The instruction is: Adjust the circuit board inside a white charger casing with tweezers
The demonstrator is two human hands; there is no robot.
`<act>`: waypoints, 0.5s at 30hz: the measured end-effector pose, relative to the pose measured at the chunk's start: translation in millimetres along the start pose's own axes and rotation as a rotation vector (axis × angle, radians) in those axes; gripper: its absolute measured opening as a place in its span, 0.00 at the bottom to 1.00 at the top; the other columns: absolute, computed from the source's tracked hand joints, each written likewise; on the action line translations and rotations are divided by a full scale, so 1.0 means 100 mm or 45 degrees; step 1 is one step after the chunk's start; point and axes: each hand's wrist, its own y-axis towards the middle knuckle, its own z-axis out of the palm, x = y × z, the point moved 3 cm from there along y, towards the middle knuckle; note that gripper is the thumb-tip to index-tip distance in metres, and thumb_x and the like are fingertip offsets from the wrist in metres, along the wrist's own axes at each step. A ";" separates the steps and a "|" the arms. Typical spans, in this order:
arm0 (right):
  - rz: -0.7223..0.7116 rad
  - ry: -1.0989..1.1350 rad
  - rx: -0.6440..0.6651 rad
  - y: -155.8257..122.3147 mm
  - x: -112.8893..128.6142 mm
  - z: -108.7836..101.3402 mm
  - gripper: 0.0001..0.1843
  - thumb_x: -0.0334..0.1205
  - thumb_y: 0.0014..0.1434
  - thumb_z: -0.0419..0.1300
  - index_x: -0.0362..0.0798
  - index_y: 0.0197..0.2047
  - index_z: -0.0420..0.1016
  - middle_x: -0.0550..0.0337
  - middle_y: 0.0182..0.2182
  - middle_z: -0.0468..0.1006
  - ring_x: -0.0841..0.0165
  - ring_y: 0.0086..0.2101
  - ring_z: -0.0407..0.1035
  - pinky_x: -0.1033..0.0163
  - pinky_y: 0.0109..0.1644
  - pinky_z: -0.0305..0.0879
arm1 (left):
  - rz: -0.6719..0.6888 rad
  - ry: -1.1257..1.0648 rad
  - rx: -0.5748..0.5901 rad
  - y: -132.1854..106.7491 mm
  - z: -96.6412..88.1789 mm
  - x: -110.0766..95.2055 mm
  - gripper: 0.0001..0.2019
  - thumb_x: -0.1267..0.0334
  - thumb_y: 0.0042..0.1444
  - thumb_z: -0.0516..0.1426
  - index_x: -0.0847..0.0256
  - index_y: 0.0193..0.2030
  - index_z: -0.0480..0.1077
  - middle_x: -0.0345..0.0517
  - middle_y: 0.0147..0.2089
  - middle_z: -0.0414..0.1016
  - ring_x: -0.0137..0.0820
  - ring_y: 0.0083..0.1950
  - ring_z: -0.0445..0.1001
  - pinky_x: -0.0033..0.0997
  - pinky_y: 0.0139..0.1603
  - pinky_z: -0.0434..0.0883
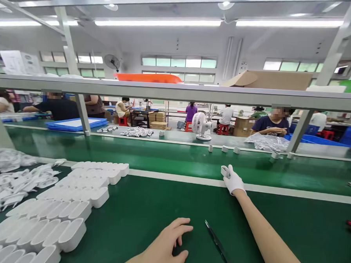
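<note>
My right hand (234,181), in a white glove, reaches out over the near edge of the green conveyor belt. Its fingers are closed on a small white plastic housing (224,170). My left hand (169,243) is bare and hovers low over the green table top (148,208), fingers spread, with nothing in it. Between the two arms lies a pair of dark tweezers (220,245), tips pointing away from me. Rows of white oval plastic cases (73,230) stand at the left, several in each row.
White plug parts (16,184) are heaped at far left. Several small white housings (224,149) line the belt's far side. Beyond stand a white fan (201,125) and blue trays (72,124). A shelf beam (177,91) crosses above. A co-worker (271,123) sits opposite.
</note>
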 end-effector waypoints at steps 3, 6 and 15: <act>0.121 0.211 -0.040 0.05 -0.17 0.06 0.25 0.34 0.41 0.65 0.50 0.46 0.73 0.59 0.27 0.74 0.69 0.24 0.64 0.64 0.29 0.57 | 0.070 0.214 -0.063 0.16 -0.08 -0.07 0.21 0.67 0.55 0.53 0.49 0.56 0.64 0.42 0.57 0.66 0.25 0.34 0.69 0.28 0.44 0.72; 0.233 0.496 0.025 0.09 -0.31 0.02 0.11 0.43 0.49 0.63 0.48 0.36 0.73 0.62 0.22 0.70 0.71 0.20 0.61 0.65 0.24 0.57 | 0.102 0.641 -0.026 0.57 -0.34 -0.14 0.15 0.73 0.55 0.52 0.53 0.46 0.71 0.39 0.46 0.73 0.28 0.44 0.72 0.28 0.51 0.68; 0.399 1.256 0.333 0.06 -0.44 -0.21 0.24 0.44 0.53 0.58 0.51 0.18 0.46 0.74 0.10 0.43 0.78 0.10 0.43 0.67 0.13 0.44 | -0.380 0.815 -0.386 1.48 -1.07 0.48 0.12 0.59 0.62 0.54 0.64 0.47 0.68 0.48 0.47 0.71 0.34 0.45 0.72 0.42 0.47 0.72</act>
